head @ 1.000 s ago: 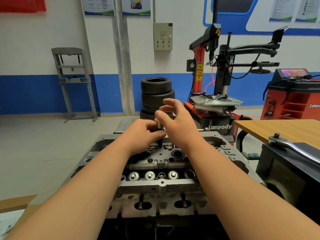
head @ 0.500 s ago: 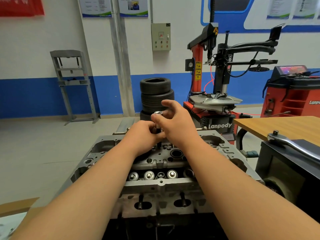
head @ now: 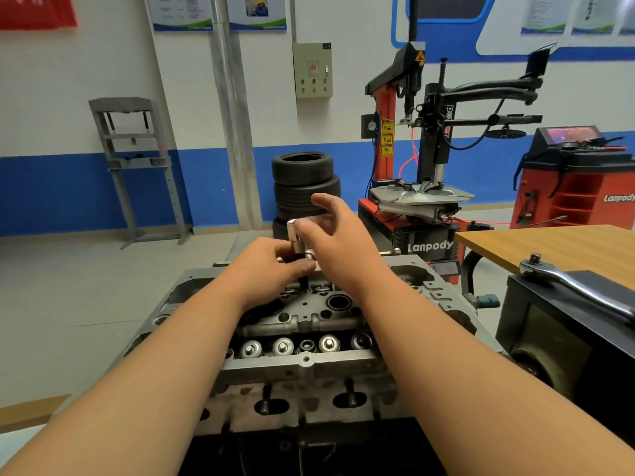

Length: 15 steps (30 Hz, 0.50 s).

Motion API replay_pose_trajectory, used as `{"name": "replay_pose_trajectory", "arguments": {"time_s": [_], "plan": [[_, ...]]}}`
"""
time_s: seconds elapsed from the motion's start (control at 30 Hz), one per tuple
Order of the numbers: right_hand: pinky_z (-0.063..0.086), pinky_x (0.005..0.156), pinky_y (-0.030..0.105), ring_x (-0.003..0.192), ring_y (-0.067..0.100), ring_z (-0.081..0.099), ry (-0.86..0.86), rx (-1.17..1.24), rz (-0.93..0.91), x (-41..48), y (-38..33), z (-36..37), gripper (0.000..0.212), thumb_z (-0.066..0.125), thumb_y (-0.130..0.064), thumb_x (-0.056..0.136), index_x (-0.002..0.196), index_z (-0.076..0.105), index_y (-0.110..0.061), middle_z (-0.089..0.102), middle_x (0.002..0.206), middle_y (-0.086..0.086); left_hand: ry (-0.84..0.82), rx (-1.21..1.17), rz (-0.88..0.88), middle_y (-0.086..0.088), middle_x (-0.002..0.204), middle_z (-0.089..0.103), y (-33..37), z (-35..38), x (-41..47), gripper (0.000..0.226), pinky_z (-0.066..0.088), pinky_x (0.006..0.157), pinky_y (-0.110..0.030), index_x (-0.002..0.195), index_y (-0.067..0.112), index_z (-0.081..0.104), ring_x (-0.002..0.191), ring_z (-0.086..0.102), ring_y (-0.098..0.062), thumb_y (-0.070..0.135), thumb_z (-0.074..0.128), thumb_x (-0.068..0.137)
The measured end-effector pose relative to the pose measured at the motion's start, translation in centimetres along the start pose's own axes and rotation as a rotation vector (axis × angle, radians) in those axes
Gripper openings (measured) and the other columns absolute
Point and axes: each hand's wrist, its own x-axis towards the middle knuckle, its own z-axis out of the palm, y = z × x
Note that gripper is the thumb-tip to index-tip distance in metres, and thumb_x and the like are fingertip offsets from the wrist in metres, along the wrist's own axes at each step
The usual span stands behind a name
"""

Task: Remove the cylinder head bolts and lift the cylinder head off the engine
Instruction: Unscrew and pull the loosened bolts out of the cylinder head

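L hand [head: 271,266] grips dark shaft [head: 303,281] rising from cylinder head [head: 302,364]; R hand [head: 343,242] pinches socket [head: 293,231] on top. Stiff steel, prob. oily: hold low.

Workshop equipment is seen around a red tyre changer [head: 422,159].
A stack of tyres [head: 304,180] is set just left of it and a grey press frame [head: 134,159] well to its left; a control box [head: 312,70] is mounted on the wall above-left, a red wheel balancer [head: 577,180] is placed to its right, and a wooden table [head: 549,245] in front-right.
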Motion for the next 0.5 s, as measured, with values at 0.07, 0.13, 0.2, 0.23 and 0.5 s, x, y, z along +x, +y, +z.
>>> {"name": "replay_pose_trajectory", "arguments": {"time_s": [0.07, 0.13, 0.2, 0.23, 0.5], "plan": [[0.04, 0.072, 0.012, 0.089, -0.002, 0.057, 0.0, -0.054, -0.01, -0.1, 0.0, 0.4, 0.059, 0.07, -0.039, 0.081, 0.131, 0.042, -0.027, 0.06, 0.096, -0.012, 0.05, 0.094, -0.012, -0.01, 0.076, 0.068, 0.7, 0.5, 0.2, 0.028, 0.049, 0.063, -0.042, 0.089, 0.01, 0.068, 0.064, 0.057, -0.015, 0.036, 0.068, 0.081], [0.042, 0.072, 0.016, 0.084, 0.001, 0.059, 0.042, -0.06, -0.016, 0.1, -0.1, 0.6, 0.058, 0.072, -0.034, 0.079, 0.129, 0.043, -0.027, 0.06, 0.086, -0.011, 0.073, 0.182, -0.035, -0.008, 0.066, 0.058, 0.9, 0.8, 0.5, 0.033, 0.042, 0.055, -0.035, 0.083, 0.005, 0.062, 0.059, 0.048, -0.018, 0.037, 0.065, 0.08], [0.045, 0.08, 0.022, 0.089, 0.003, 0.061, 0.044, -0.023, -0.002, 0.2, -0.1, 0.4, 0.055, 0.067, -0.028, 0.084, 0.134, 0.043, -0.026, 0.065, 0.09, -0.009, 0.049, 0.141, -0.042, 0.002, 0.062, 0.054, 0.5, 0.6, 0.2, 0.036, 0.037, 0.053, -0.028, 0.076, 0.009, 0.059, 0.056, 0.047, -0.013, 0.045, 0.066, 0.079], [0.045, 0.085, 0.025, 0.094, 0.004, 0.061, 0.018, 0.0, 0.01, 0.2, -0.1, 0.2, 0.054, 0.063, -0.027, 0.088, 0.137, 0.041, -0.026, 0.066, 0.095, -0.008, 0.021, 0.088, -0.036, 0.008, 0.065, 0.06, 0.2, 0.3, 0.0, 0.033, 0.04, 0.056, -0.025, 0.078, 0.015, 0.063, 0.058, 0.053, -0.009, 0.047, 0.067, 0.08], [0.039, 0.064, 0.016, 0.078, 0.0, 0.054, -0.004, -0.085, 0.0, 0.0, 0.1, 0.6, 0.047, 0.07, -0.035, 0.081, 0.118, 0.042, -0.027, 0.054, 0.085, -0.011, 0.032, 0.076, -0.044, -0.009, 0.06, 0.054, 0.2, 0.4, 0.4, 0.026, 0.04, 0.054, -0.031, 0.07, 0.008, 0.059, 0.053, 0.045, -0.013, 0.031, 0.069, 0.077]]}}
